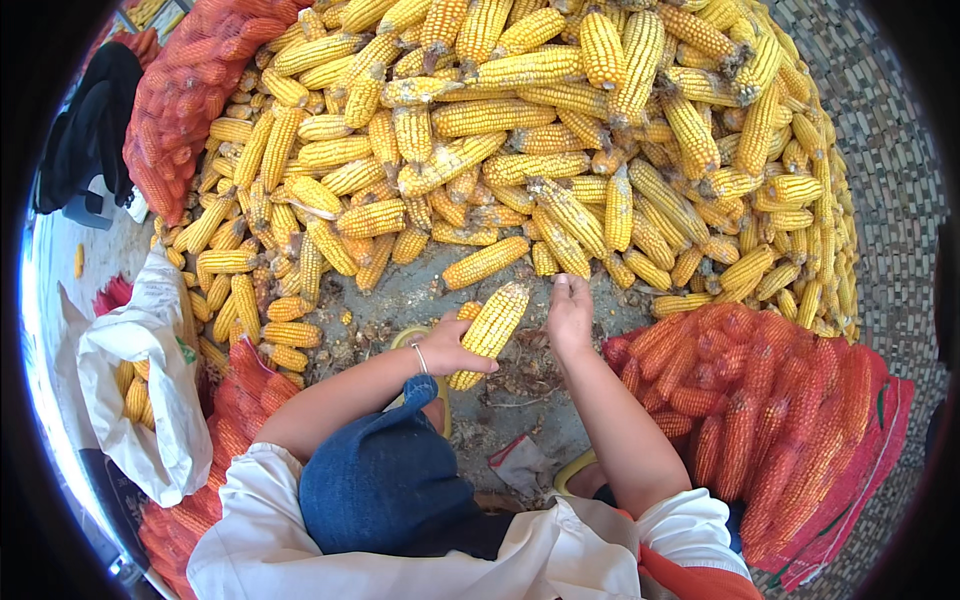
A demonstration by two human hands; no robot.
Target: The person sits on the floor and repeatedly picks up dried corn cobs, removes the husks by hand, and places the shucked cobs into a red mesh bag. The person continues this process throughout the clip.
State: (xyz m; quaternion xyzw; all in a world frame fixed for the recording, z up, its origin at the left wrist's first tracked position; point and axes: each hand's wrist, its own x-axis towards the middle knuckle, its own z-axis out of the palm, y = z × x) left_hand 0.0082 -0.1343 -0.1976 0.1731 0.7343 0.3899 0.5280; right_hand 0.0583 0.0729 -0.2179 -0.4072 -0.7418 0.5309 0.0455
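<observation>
My left hand (pixel 450 346), with a thin bracelet at its wrist, holds a yellow corn cob (pixel 495 322) tilted over the bare ground. Part of another cob (pixel 469 310) shows just behind the fingers, partly hidden by the hand. To the right, my right hand (pixel 570 309) is at the near edge of a large heap of husked corn cobs (pixel 480 116). Its fingertips are close to a cob at that edge; whether they touch it, I cannot tell. No cob shows in its grasp. A single cob (pixel 485 263) lies at the heap's edge between the two hands.
Full red mesh sacks of cobs stand at the right (pixel 757 420), upper left (pixel 187 90) and lower left (pixel 247 397). A white woven sack (pixel 142 457) with cobs inside gapes at the left. A crumpled scrap (pixel 521 465) lies on the littered ground (pixel 480 427) between my feet.
</observation>
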